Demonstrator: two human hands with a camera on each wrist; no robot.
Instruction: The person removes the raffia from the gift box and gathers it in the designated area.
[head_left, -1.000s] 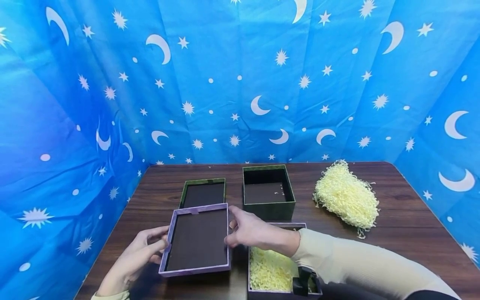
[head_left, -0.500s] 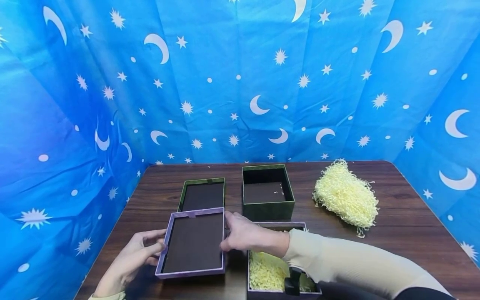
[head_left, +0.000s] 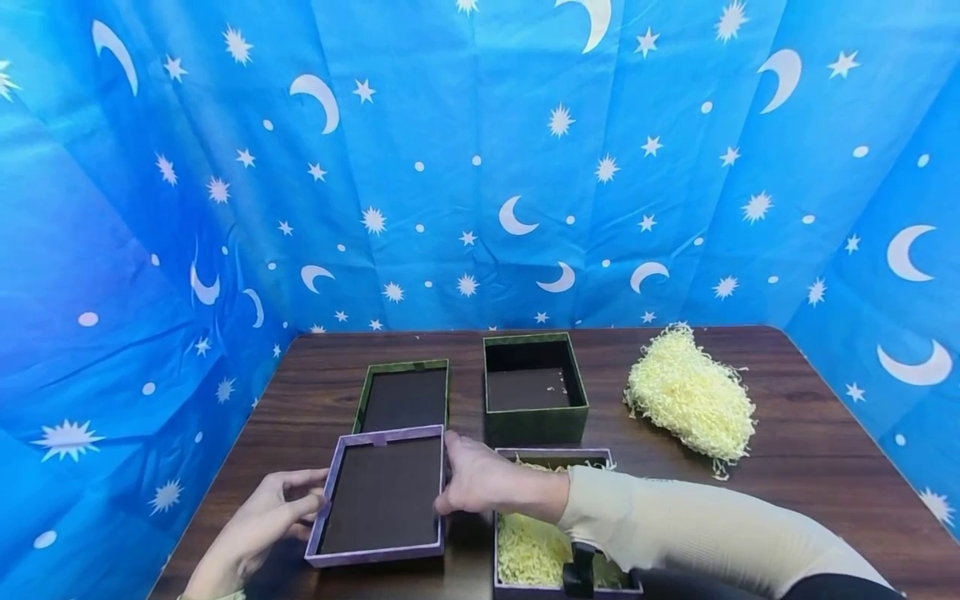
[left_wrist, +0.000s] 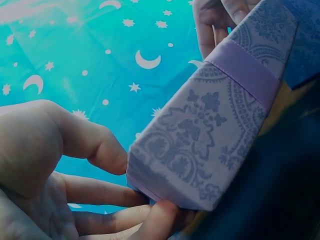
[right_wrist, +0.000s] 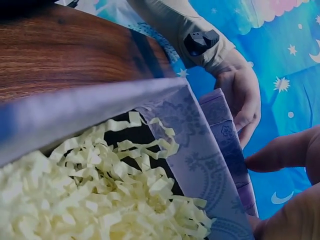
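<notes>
Both of my hands hold a shallow lilac box lid (head_left: pixel 372 552), dark inside facing up and slightly tilted. My left hand (head_left: pixel 258 518) grips its left side, thumb and fingers round the corner in the left wrist view, where the lid's patterned side (left_wrist: pixel 190 120) and satin ribbon show. My right hand (head_left: pixel 480 479) holds the right side. Under my right forearm stands a matching lilac box (head_left: pixel 525 592), partly hidden by the sleeve, filled with pale yellow shredded paper (right_wrist: pixel 95 180). In the right wrist view the lid (right_wrist: pixel 227 140) appears just beyond the box wall.
Behind the lilac lid lies a green-edged lid (head_left: pixel 408 364), its front part covered from view. A green box (head_left: pixel 536 423) with a few paper scraps inside stands at the middle back. A heap of yellow shredded paper (head_left: pixel 690 396) sits at the right on the wooden table (head_left: pixel 810 467).
Both hands have shifted the lilac lid a little to the left and toward the person, lower in the head view. The boxes and paper heap stay in place.
</notes>
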